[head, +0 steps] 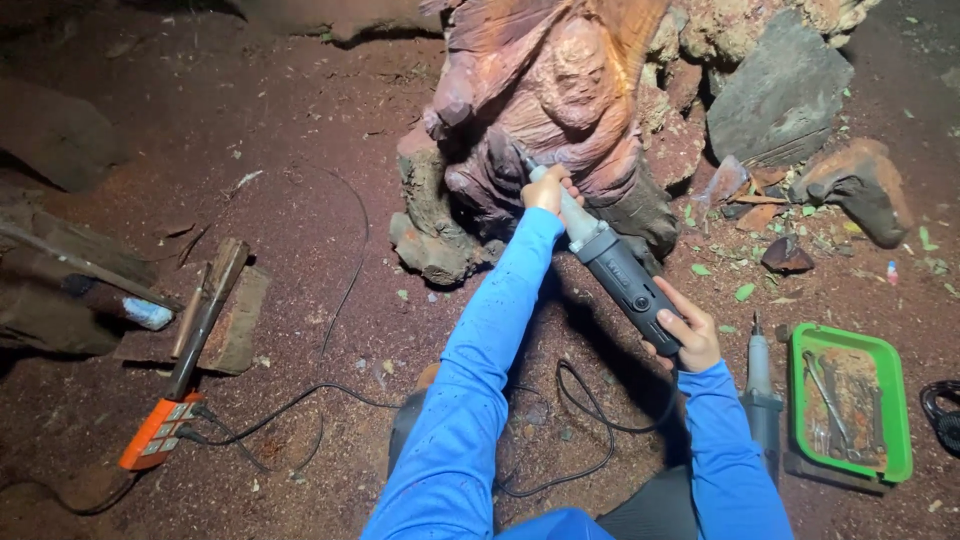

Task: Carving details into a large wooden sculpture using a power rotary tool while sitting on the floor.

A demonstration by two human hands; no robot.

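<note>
While we grind the wood carving (545, 95) at 12 o'clock, the die grinder (610, 262) needs light pressure and a steady angle, so the bit doesn't skid, we judge. Left hand (551, 190) clenched round the tool's nose, arm stretched forward. Right hand (686, 335) grasping the rear body, wrist bent. Spare grinder (760, 385) and green tray (895, 410) lie on the floor at 4 o'clock.

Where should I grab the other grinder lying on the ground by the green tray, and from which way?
Probably around its thick grey body, coming from above and from its left, since the green tray lies close on its right. Its thin metal tip points away toward the carving; keep off that end. The right hand is nearest.
</note>
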